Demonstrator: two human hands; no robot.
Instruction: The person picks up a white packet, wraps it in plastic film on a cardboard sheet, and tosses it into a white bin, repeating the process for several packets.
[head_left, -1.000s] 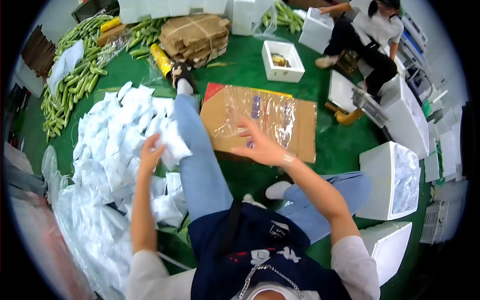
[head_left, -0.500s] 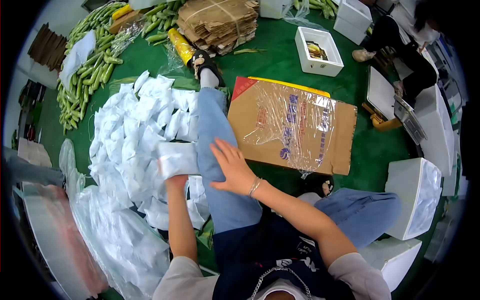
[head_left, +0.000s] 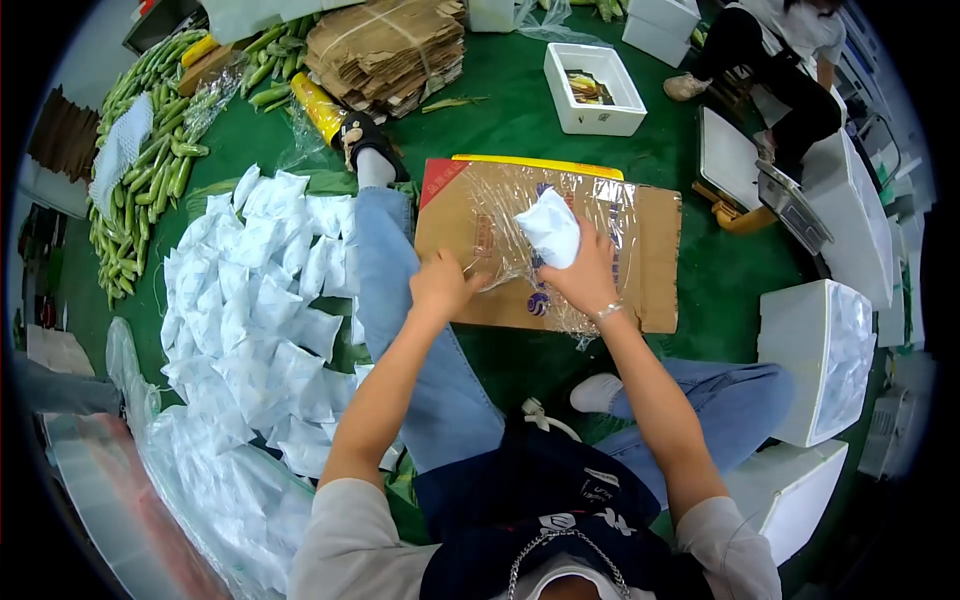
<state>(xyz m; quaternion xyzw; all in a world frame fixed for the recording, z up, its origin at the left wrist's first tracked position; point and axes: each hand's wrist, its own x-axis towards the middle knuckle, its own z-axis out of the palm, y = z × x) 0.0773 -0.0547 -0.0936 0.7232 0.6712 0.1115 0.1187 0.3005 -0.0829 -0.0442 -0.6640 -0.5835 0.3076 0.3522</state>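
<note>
My right hand (head_left: 588, 272) grips a white pillow-shaped packet (head_left: 550, 228) above a flat cardboard box (head_left: 655, 255). Clear plastic film (head_left: 500, 205) lies crumpled over the printed face of that box. At the box's left edge, my left hand (head_left: 440, 287) has its fingers curled in, with the thumb against the edge of the film; the fingertips are partly hidden. To the left of my outstretched leg spreads a large pile of similar white packets (head_left: 245, 290).
Green vegetables (head_left: 150, 190) are heaped at the far left, near a tied stack of flattened cardboard (head_left: 385, 50). An open white foam box (head_left: 600, 115) stands beyond the cardboard box. At right are a scale (head_left: 730, 165), more foam boxes (head_left: 790, 360) and a seated person (head_left: 780, 70).
The white packet has gone from over the pile, in my left hand, to over the cardboard box in my right hand. My left hand has moved right to the plastic film. The view has shifted.
</note>
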